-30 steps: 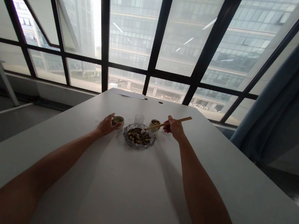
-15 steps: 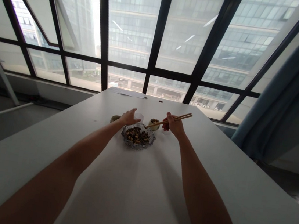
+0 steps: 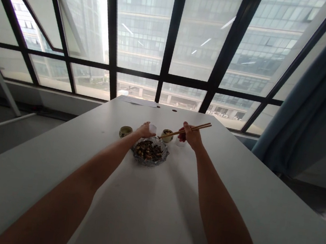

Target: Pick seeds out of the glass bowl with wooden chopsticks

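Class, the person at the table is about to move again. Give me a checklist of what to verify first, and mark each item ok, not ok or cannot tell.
1. Chopsticks gripped in the right hand: ok.
2. Left hand touching the clear cup: ok.
3. Firm grip on that cup: cannot tell.
4. Glass bowl resting flat on the table, with its contents inside: ok.
5. A piece held between the chopstick tips: cannot tell, too small.
6. Small cup on the left upright and apart from both hands: ok.
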`<state>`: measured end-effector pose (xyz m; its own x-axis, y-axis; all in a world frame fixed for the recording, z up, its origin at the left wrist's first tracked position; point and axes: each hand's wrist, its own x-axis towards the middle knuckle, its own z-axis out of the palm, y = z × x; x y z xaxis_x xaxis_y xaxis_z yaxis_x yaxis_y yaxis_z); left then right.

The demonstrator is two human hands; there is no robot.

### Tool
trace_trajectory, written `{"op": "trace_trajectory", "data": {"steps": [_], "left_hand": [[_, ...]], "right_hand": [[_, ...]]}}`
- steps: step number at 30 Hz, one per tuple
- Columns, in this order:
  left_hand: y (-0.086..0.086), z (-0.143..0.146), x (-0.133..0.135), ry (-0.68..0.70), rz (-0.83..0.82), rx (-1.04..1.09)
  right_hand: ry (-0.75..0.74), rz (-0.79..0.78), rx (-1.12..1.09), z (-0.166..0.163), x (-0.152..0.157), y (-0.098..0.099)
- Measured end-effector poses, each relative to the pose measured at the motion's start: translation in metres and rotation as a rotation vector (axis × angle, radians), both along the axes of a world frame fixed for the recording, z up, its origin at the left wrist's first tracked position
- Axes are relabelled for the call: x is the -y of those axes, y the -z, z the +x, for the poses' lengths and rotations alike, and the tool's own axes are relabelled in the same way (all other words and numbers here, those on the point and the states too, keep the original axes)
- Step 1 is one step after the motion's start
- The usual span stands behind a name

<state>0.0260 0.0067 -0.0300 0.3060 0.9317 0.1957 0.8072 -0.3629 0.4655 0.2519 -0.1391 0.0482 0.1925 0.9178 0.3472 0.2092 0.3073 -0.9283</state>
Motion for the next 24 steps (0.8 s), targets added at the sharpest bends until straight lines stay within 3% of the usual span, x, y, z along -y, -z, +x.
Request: {"op": "trace_trajectory", "data": {"steps": [11,18,24], "left_hand": [[-0.008,0.002,0.019,0.021,0.130,0.014],[-0.020,-0.007,0.032,0.207,0.385,0.016],[-0.021,-0.016,0.033,0.304,0.477,0.001]], "right_hand": [[-0.004,-0.026,-0.096,-0.001,0.001,-0.002],[0.122,-0.086,-0.310,0.008,-0.010,0.000],[0.153,-0.089,-0.394,0.012,-0.015,0.002]]}}
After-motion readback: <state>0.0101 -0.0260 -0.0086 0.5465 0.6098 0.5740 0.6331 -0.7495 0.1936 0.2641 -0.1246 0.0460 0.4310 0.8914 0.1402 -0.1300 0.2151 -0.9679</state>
